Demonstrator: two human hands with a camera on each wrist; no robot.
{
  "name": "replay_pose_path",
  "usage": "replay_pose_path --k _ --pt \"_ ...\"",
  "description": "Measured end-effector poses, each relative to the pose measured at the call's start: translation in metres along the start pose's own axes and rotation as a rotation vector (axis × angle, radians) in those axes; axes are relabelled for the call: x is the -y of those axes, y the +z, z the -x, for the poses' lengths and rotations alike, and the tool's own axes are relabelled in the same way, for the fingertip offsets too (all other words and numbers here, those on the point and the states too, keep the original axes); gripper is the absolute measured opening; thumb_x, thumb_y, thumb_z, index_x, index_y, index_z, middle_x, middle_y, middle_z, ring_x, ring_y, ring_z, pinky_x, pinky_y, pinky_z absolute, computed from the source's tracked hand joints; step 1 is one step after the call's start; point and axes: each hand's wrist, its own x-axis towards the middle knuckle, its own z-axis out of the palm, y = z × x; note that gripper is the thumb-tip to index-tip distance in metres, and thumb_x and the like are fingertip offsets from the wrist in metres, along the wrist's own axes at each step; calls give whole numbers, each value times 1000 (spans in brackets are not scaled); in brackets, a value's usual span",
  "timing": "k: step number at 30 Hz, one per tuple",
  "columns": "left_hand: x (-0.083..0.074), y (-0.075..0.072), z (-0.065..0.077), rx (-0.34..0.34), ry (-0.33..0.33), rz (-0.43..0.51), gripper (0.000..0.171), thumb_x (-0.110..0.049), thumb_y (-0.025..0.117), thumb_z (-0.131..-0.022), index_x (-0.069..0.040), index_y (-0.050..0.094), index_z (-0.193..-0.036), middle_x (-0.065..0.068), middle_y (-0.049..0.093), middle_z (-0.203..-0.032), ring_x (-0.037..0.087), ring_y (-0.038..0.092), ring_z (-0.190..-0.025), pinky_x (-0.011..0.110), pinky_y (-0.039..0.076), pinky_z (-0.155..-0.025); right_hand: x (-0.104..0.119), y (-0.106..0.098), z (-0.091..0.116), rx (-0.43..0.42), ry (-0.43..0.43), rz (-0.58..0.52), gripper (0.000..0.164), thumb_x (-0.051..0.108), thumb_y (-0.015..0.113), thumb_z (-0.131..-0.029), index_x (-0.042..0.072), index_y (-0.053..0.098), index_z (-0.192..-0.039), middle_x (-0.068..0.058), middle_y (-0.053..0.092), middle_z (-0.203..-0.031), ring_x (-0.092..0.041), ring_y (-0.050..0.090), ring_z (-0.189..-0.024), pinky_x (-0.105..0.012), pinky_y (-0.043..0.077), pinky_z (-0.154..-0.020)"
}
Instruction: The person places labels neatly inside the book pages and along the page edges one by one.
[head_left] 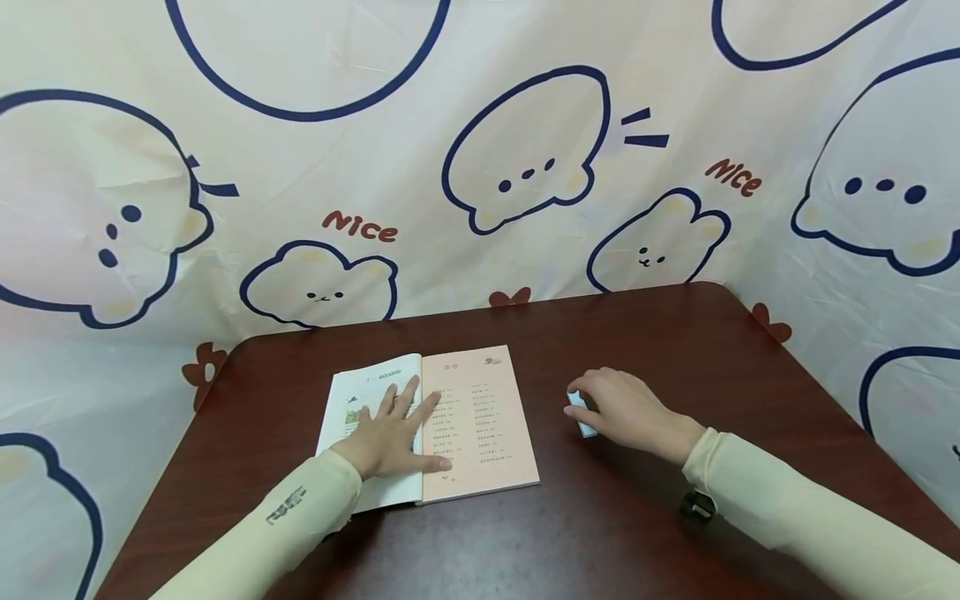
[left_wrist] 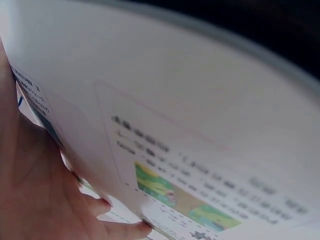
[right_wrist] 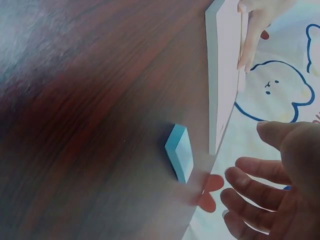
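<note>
An open book (head_left: 483,425) lies on the table, its left page white with a small coloured picture, its right page pale pink with two columns of print. My left hand (head_left: 390,440) rests across the middle of it with fingers spread. The left wrist view shows a white page (left_wrist: 165,75) close up beside the hand. To the right of the book, a small light-blue, eraser-like block (right_wrist: 179,155) lies on the table. My right hand (head_left: 626,410) is close over it, thumb and fingers parted and slightly bent. In the right wrist view, a gap shows between fingertips and block.
The dark brown wooden table (head_left: 600,533) has rounded far corners. A pale cloth (head_left: 420,275) printed with cartoon animals hangs behind and along both sides. A black device (head_left: 697,507) sits under my right sleeve cuff.
</note>
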Motion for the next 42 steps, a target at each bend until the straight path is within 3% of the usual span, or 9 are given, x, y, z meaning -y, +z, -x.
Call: replay_pose_path --k 5,11,31,42 --pt "0 2 0 -6 -1 2 112 -85 56 -79 -26 15 -164 15 -3 -172 51 5 -156 84 16 -109 -6 1 1 8 0 9 35 34 72 -94 6 74 -117 -8 74 -106 -20 68 -93 -36 57 -74" --pt "0 2 0 -16 -2 -4 112 -85 57 -78 -26 16 -164 15 -2 -172 51 6 -155 84 17 -108 -13 4 1 23 -12 6 37 33 73 -94 6 73 -120 -7 73 -105 -16 64 -88 -29 53 -68" --pt "4 7 -3 -12 -3 2 114 -88 56 -76 -29 12 -164 12 -6 -172 49 2 -156 83 15 -110 -31 12 -1 182 7 -30 54 34 80 -87 9 67 -132 -5 69 -115 -14 60 -96 -34 54 -77" --pt "1 2 -1 -10 -3 1 112 -86 56 -79 -26 14 -164 15 -4 -172 51 5 -156 84 16 -109 -44 21 3 165 -3 -89 53 41 81 -84 12 70 -127 -4 71 -119 -18 65 -106 -41 56 -85"
